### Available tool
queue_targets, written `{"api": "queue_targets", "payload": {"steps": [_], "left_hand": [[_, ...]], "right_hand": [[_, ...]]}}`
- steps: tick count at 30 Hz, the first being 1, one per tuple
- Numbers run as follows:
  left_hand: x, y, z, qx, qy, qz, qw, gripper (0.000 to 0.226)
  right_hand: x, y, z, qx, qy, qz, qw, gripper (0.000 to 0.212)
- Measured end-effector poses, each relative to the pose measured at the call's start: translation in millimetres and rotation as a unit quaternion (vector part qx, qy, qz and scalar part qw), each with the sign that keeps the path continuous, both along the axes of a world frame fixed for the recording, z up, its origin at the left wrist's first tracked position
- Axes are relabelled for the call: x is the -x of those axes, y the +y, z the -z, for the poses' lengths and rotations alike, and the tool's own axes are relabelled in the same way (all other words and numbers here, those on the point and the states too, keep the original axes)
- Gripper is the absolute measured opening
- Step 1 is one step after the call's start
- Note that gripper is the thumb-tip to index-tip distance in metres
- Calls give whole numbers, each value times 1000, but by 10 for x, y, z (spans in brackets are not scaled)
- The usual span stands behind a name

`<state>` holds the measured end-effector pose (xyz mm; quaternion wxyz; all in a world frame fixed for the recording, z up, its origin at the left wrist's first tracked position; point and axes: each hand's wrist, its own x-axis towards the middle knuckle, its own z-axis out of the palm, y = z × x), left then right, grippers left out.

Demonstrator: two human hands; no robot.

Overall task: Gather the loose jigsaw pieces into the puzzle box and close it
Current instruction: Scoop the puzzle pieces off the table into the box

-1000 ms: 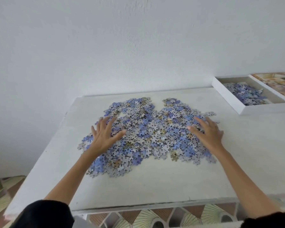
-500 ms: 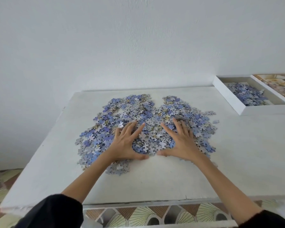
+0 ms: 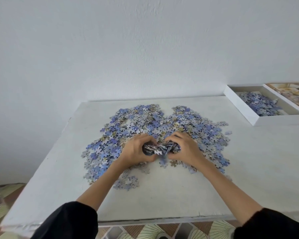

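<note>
Scooping looks to be the step in hand: a thick bunch [image 3: 160,148] of jigsaw pieces is squeezed between the two hands, just above the near edge of the main spread of jigsaw pieces [image 3: 162,123] in the middle of the table [image 3: 162,200]. The left hand [image 3: 136,151] and right hand [image 3: 186,150] are both curled round the bunch from opposite sides, fingers tucked under it, with a few pieces poking out of the gap between them.

The pieces are probably light, thin and stiff card. Being loose, they will likely slide on each other and spill from any opening, so the hold should cup them from below and press in from both sides. Pinching from the top would be the less secure grip.

The loose pieces are too many to count. They lie in one broad spread, with one small cluster [image 3: 126,182] apart from it nearer the front edge. One puzzle box [image 3: 240,106] stands open at the table's far right corner, well apart from the hands, with a heap of pieces [image 3: 261,105] already inside. One printed lid [image 3: 293,92] lies just beside it on the far side.
</note>
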<state>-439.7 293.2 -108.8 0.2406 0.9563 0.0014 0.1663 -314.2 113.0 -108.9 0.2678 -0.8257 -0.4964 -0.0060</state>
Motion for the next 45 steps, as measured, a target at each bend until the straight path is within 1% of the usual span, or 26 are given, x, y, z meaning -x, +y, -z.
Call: {"api": "queue_targets", "payload": {"steps": [2, 5, 8, 10, 12, 16, 19, 24, 27, 29, 34, 36, 39, 45], "left_hand": [[-23, 23, -14, 58, -11, 7, 998, 31], [-52, 42, -98, 115, -20, 0, 993, 15], [-75, 64, -152, 176, -5, -3, 984, 22], [-88, 97, -174, 216, -12, 1, 976, 29], [-120, 125, -199, 233, -22, 7, 972, 31], [-221, 118, -318, 219, -50, 17, 974, 34], [-310, 99, -378, 217, -58, 31, 974, 29], [-474, 25, -452, 212, -81, 33, 973, 28], [-596, -20, -492, 229, -94, 23, 969, 28], [-696, -76, -526, 235, -96, 18, 967, 26], [-947, -246, -588, 250, -105, -4, 963, 28], [-1050, -315, -615, 256, -104, -9, 961, 29], [-1188, -425, -663, 239, -112, -10, 964, 28], [-1543, -793, -817, 228, -123, 5, 966, 30]], "right_hand": [[-51, 25, -22, -55, 49, 0, 997, 41], [-179, 43, -99, -73, 121, -21, 990, 33], [-309, 71, -171, -101, 141, -23, 985, 32], [-367, 81, -252, -108, 166, -7, 980, 37], [-406, 99, -332, -126, 191, -12, 973, 41], [-449, 174, -501, -155, 190, -41, 969, 40], [-516, 207, -590, -164, 184, -66, 967, 38], [-699, 109, -722, -197, 179, -100, 959, 34], [-852, 30, -793, -191, 179, -114, 958, 33], [-988, -24, -808, -178, 169, -124, 962, 35], [-1291, -175, -766, -153, 175, -151, 961, 37], [-1394, -233, -780, -154, 180, -158, 959, 33], [-1561, -317, -833, -156, 190, -166, 955, 29], [-1992, -615, -1010, -182, 215, -169, 944, 30]]}}
